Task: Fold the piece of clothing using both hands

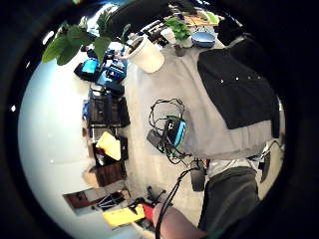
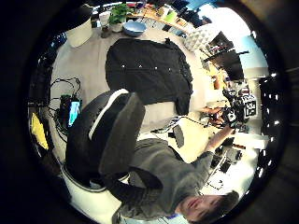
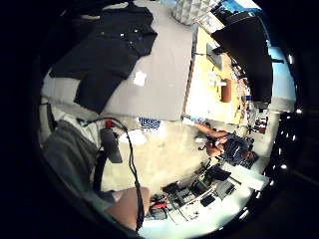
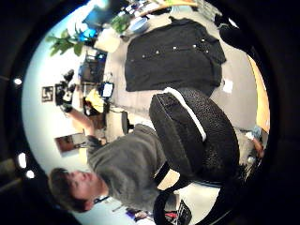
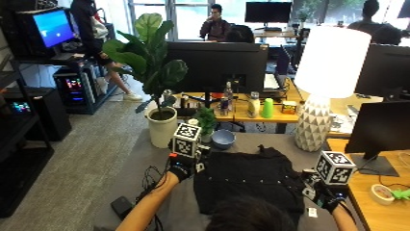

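Note:
A black button-up shirt [image 5: 249,185] lies spread flat on the grey table [image 5: 147,163], collar toward the far side. My left hand [image 5: 181,168] hovers above the table just off the shirt's left edge and holds nothing. My right hand [image 5: 330,197] hovers off the shirt's right edge, also with nothing in it. Both palms look down from well above at the shirt [image 2: 145,70] [image 4: 173,54]. The gloved left thumb [image 2: 112,135] and right thumb [image 4: 192,136] stick out, touching no cloth.
At the table's far side stand a white plant pot [image 5: 161,127], a small plant [image 5: 206,120], a blue bowl [image 5: 223,138] and a white lamp [image 5: 313,130]. Cables and a black device [image 5: 121,206] lie at the left. A white tag [image 5: 312,211] lies by the shirt's right side.

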